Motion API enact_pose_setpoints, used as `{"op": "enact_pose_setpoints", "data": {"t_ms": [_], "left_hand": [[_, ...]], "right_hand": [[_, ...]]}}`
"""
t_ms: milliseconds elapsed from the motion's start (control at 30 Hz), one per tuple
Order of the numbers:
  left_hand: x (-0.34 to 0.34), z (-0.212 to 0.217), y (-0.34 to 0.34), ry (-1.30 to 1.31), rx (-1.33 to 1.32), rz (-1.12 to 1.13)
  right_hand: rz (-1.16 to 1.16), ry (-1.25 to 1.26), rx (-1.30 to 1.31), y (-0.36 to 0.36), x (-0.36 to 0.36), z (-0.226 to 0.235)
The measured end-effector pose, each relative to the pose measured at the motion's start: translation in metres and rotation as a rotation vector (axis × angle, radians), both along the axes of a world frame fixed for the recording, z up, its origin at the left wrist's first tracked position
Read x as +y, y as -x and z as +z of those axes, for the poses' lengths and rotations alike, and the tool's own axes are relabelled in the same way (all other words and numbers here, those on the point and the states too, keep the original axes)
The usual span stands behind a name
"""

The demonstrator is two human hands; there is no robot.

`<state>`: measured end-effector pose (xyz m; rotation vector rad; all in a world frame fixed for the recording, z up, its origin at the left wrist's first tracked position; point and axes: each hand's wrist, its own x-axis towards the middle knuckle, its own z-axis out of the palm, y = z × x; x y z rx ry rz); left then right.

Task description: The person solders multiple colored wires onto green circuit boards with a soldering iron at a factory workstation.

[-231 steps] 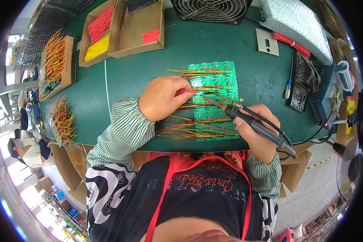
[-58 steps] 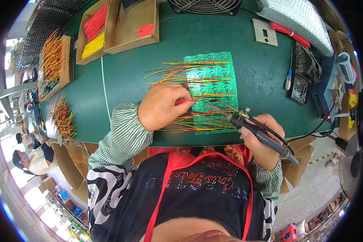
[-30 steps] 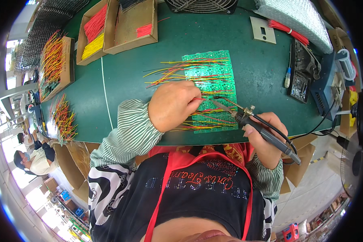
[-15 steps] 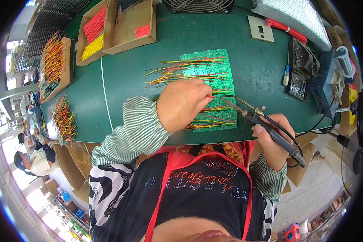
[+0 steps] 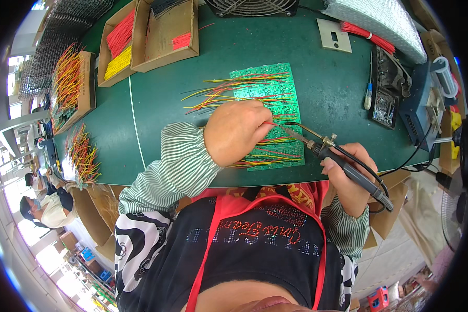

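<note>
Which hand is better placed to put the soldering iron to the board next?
Right, I'd judge: the right hand grips the soldering iron, its tip close to the green circuit board. The left hand is occupied, red wire between its fingers.

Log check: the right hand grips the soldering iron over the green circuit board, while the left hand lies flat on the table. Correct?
Not quite: the head view shows the left hand pinching red wire, not lying flat. The right hand does grip the soldering iron over the green circuit board.
</note>
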<state>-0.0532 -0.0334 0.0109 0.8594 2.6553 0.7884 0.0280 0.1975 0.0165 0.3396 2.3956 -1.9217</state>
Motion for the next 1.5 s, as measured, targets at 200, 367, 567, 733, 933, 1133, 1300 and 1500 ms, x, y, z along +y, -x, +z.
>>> {"op": "enact_pose_setpoints", "data": {"t_ms": [200, 367, 567, 733, 933, 1133, 1300, 1500], "left_hand": [[-0.001, 0.0, 0.0, 0.011, -0.008, 0.0], [-0.008, 0.015, 0.002, -0.005, 0.058, -0.006], [0.007, 0.016, 0.001, -0.047, 0.106, -0.053], [0.023, 0.0, 0.004, -0.038, 0.041, -0.009], [0.024, -0.005, 0.006, -0.038, 0.038, -0.02], [0.025, -0.003, 0.007, -0.036, 0.032, -0.027], [0.025, -0.006, 0.006, -0.039, 0.028, -0.026], [0.024, -0.003, 0.005, -0.045, 0.031, -0.016]], "right_hand": [[-0.043, 0.003, -0.022, -0.001, 0.003, 0.006], [-0.038, -0.011, -0.007, -0.004, 0.009, 0.009], [-0.067, 0.004, -0.013, -0.006, 0.015, 0.008], [-0.099, -0.002, -0.006, -0.007, 0.017, 0.008], [-0.076, 0.023, 0.001, -0.005, 0.016, 0.004], [-0.037, -0.054, 0.022, -0.004, 0.017, 0.001], [-0.068, -0.015, 0.005, -0.005, 0.016, 0.003], [-0.115, -0.025, 0.009, -0.01, 0.022, 0.009]]}}
